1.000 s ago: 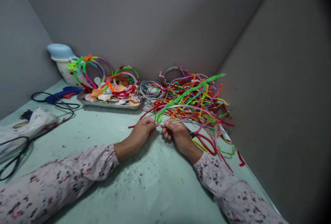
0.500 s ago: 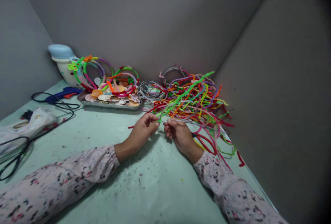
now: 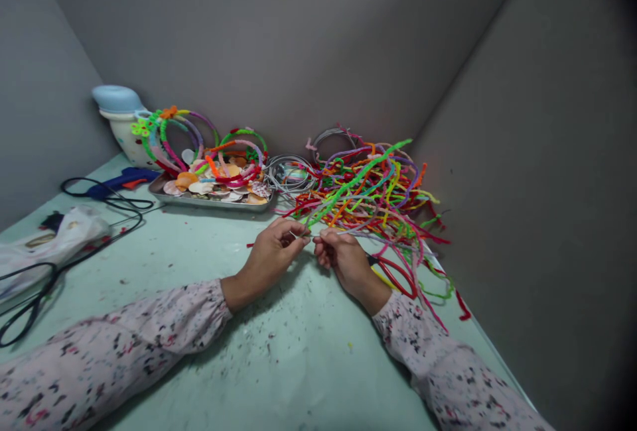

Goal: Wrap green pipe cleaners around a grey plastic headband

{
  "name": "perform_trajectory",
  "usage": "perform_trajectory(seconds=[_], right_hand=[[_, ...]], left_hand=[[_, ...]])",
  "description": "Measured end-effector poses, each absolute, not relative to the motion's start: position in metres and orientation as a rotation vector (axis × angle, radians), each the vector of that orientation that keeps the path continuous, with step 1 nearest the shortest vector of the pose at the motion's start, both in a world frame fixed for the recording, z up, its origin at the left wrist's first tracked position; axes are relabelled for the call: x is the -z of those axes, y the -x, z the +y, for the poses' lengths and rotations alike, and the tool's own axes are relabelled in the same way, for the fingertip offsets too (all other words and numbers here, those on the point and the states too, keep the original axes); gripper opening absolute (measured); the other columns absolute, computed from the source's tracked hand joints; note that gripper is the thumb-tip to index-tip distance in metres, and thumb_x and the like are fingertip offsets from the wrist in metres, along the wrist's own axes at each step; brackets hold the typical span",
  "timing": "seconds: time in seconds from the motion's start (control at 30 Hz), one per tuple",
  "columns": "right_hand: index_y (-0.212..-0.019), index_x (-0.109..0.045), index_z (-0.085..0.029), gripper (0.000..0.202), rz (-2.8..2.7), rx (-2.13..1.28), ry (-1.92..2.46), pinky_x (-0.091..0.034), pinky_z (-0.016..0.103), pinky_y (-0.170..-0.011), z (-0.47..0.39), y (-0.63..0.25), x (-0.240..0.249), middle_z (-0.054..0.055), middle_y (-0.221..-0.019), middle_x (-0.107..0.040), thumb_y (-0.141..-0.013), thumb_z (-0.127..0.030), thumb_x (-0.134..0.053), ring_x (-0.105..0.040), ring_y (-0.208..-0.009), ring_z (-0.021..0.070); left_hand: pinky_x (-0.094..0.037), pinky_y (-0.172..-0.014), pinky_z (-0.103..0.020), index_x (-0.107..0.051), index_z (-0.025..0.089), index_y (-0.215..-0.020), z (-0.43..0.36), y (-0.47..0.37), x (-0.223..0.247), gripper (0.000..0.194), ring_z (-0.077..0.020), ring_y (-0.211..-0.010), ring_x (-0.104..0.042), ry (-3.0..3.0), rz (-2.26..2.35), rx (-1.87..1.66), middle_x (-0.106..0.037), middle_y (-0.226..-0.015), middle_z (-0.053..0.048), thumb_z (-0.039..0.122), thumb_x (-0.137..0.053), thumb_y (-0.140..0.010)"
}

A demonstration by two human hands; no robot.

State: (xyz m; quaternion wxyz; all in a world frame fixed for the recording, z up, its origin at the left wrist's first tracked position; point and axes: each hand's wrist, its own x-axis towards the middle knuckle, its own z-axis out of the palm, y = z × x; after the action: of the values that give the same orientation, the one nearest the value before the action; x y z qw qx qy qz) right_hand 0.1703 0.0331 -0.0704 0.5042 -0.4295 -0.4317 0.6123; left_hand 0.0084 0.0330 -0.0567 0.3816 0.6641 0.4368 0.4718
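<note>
My left hand [image 3: 276, 250] is closed in a pinch, thumb against fingers, on a thin grey wire [image 3: 307, 233]. Close by on the right, my right hand [image 3: 348, 260] also pinches the wire, and the two sets of fingertips nearly meet. A pale strand runs out to the right from behind the right fingers. Just behind both hands, long green pipe cleaners [image 3: 368, 169] slant up across a tangled heap of coloured pipe cleaners [image 3: 398, 209]. Exactly how the wire sits inside the fingers is hidden.
Red-handled scissors [image 3: 398, 275] lie beside my right wrist. A metal tray [image 3: 213, 203] carries shells and pipe-cleaner-wrapped hoops [image 3: 194, 132]. Coiled wire [image 3: 291, 176] is right of it. At left are a blue glue gun [image 3: 122, 180], black cable [image 3: 74, 255], plastic bag [image 3: 82, 229] and lidded bottle [image 3: 124, 126].
The small green bit at my left fingertips has gone from sight as those fingers closed over slightly. The gap between my hands has narrowed a little; everything else stays put.
</note>
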Motion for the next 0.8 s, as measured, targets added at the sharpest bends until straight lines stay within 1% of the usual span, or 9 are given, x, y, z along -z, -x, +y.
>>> perform_trajectory(seconds=[0.27, 0.5, 0.8], right_hand=[[-0.068, -0.062, -0.015, 0.019, -1.057, -1.481, 1.019, -0.032, 0.020, -0.040, 0.0331, -0.1709, 0.0707, 0.000, -0.054, -0.059, -0.075, -0.032, -0.058, -0.048, -0.042, 0.0080], [-0.069, -0.061, -0.016, 0.018, -1.047, -1.498, 0.994, -0.033, 0.020, -0.041, 0.0331, -0.1718, 0.0704, -0.001, -0.054, -0.059, -0.074, -0.033, -0.059, -0.048, -0.043, 0.0082], [-0.070, -0.061, -0.015, 0.019, -1.041, -1.498, 0.989, -0.033, 0.019, -0.041, 0.0311, -0.1726, 0.0701, -0.001, -0.054, -0.059, -0.075, -0.033, -0.060, -0.048, -0.043, 0.0074]], left_hand=[[-0.042, -0.062, -0.023, -0.068, 0.018, -0.082, 0.0322, -0.0089, 0.0544, 0.013, -0.0129, -0.067, -0.055, -1.688, 1.160, -1.210, -0.064, -0.081, -0.003, 0.028, -0.064, -0.075], [-0.044, -0.065, -0.024, -0.071, 0.018, -0.083, 0.0328, -0.0087, 0.0537, 0.012, -0.0141, -0.071, -0.058, -1.711, 1.186, -1.199, -0.066, -0.082, -0.003, 0.025, -0.064, -0.075], [-0.046, -0.067, -0.025, -0.070, 0.016, -0.084, 0.0360, -0.0094, 0.0570, 0.015, -0.0153, -0.074, -0.061, -1.581, 1.151, -1.126, -0.069, -0.081, -0.004, 0.026, -0.065, -0.074]])
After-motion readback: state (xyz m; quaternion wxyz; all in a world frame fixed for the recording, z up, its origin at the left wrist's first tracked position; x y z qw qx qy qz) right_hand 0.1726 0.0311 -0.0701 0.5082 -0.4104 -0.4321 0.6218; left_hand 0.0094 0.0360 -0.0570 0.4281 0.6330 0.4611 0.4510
